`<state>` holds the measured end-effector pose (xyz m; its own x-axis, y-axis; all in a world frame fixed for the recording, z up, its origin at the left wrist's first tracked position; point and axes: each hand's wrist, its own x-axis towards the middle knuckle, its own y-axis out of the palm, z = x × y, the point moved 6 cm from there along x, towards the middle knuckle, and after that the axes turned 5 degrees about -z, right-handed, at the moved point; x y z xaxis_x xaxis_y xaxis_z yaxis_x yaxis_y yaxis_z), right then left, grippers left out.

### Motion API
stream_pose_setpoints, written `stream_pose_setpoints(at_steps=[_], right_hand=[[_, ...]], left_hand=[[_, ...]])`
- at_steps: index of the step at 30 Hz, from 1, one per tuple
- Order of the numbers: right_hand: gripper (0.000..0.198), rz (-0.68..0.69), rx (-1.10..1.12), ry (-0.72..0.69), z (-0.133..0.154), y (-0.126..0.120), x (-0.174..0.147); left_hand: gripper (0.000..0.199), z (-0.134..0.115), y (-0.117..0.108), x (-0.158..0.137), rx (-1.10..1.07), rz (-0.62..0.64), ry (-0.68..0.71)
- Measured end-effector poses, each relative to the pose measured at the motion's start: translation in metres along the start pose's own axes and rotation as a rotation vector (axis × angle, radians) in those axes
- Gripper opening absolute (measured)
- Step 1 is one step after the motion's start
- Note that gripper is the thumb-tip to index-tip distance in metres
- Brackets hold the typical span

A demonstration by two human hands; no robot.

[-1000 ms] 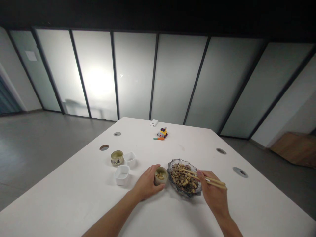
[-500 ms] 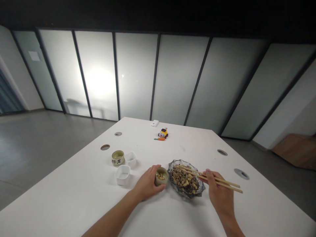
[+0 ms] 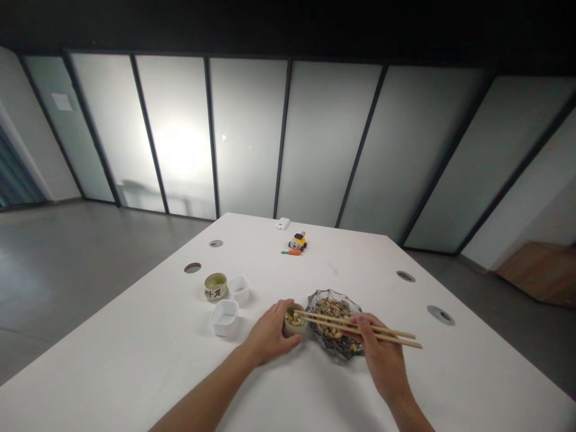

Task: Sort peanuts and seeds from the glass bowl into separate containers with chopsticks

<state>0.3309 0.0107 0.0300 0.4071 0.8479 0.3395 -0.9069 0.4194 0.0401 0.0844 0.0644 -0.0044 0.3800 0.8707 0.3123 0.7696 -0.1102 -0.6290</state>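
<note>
- Left hand [image 3: 272,336]: half-curled, thumb and fingers around a small cup [image 3: 293,332]. Right hand [image 3: 382,342]: pinched on chopsticks [image 3: 330,325], their tips over the cup's mouth; whether they grip anything cannot be told.
- Small cup: upright, well in from the left and right edges of the counter [image 3: 135,360]. Judged ceramic: light, rigid, liable to chip. Best held round the wall, below the rim.
- Chopsticks: judged wooden, light, stiff. Best held behind the middle.
- Pale pieces [image 3: 294,322]: inside the cup. Likely nuts; hard, light, rounded, apt to slip. Pinch across the middle.
- Glass bowl [image 3: 333,355]: just beside the cup, toward the right edge, bearing seeds [image 3: 332,308]. Judged heavy, slick, brittle; take by opposite walls, not the scalloped rim.
- Toward the left edge: front white container [image 3: 224,326], rear white container [image 3: 240,295], lettered bowl [image 3: 216,294].
- Near the far edge: orange carrot-shaped item [image 3: 294,252], yellow toy vehicle [image 3: 297,242], then a white device [image 3: 282,224], closer to the far left corner than the far right.
</note>
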Motion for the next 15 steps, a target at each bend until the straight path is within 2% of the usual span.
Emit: stream_pose_setpoints(at_steps=[3,7,9,11,15], right_hand=[[0.051,0.005,-0.092,-0.056,0.007,-0.004,0.003],[0.057,-0.217,-0.323,-0.190,0.021,-0.035,0.013],[0.058,-0.282,-0.446,-0.253,0.027,-0.044,0.017],[0.056,-0.252,-0.525,-0.304,0.032,-0.043,0.020],[0.051,-0.021,-0.580,-0.409,0.044,-0.021,0.024]], left_hand=[[0.075,0.000,0.000,0.000,-0.001,-0.006,0.003],[0.075,0.003,0.002,0.000,0.002,-0.006,0.006],[0.075,0.003,0.002,0.000,0.001,-0.008,0.009],[0.076,0.003,0.001,0.000,-0.001,-0.008,0.006],[0.074,0.002,0.001,0.001,-0.005,-0.007,0.003]])
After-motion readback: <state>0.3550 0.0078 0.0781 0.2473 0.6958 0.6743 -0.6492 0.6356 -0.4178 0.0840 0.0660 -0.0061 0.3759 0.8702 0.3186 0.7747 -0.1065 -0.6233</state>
